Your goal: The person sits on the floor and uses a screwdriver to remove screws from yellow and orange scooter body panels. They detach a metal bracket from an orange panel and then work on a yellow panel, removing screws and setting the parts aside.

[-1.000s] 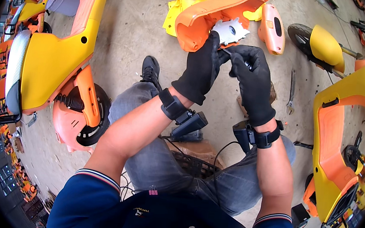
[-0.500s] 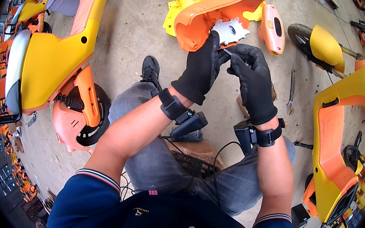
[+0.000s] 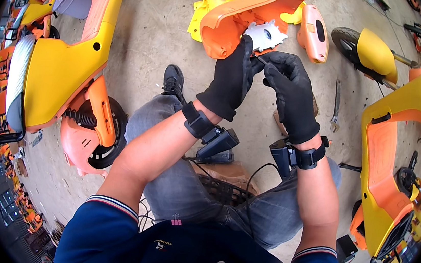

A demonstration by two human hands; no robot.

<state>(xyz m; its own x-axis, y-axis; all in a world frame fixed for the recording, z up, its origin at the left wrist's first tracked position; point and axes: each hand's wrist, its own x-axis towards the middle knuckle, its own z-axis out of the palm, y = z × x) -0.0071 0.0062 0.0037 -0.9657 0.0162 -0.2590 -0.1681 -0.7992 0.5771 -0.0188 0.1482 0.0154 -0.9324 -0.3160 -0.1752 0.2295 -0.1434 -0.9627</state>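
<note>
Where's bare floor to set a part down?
Bare floor is widest between the left scooter and yellow panels, beyond the shoe. A narrower strip separates wrench and right scooter. Crowded: around the orange cover and white part by the left hand.

Thin rod (image 3: 261, 60) partly hidden.

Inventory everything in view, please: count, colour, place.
White part: one, white, upper centre
Slim tool: one, dark, upper centre
Curved shell: one, orange, behind the white part
Panels: count unclear, yellow, behind the curved shell
Oval cover: one, orange, right of the curved shell
Wrench: one, silver, on the floor
Scooters: many, yellow and orange, both sides
Perforated piece: one, black, lower centre
Wrist devices: two, black, mid-picture
Left hand: one, black-gloved, at the white part
Right hand: one, black-gloved, holding the slim tool
</note>
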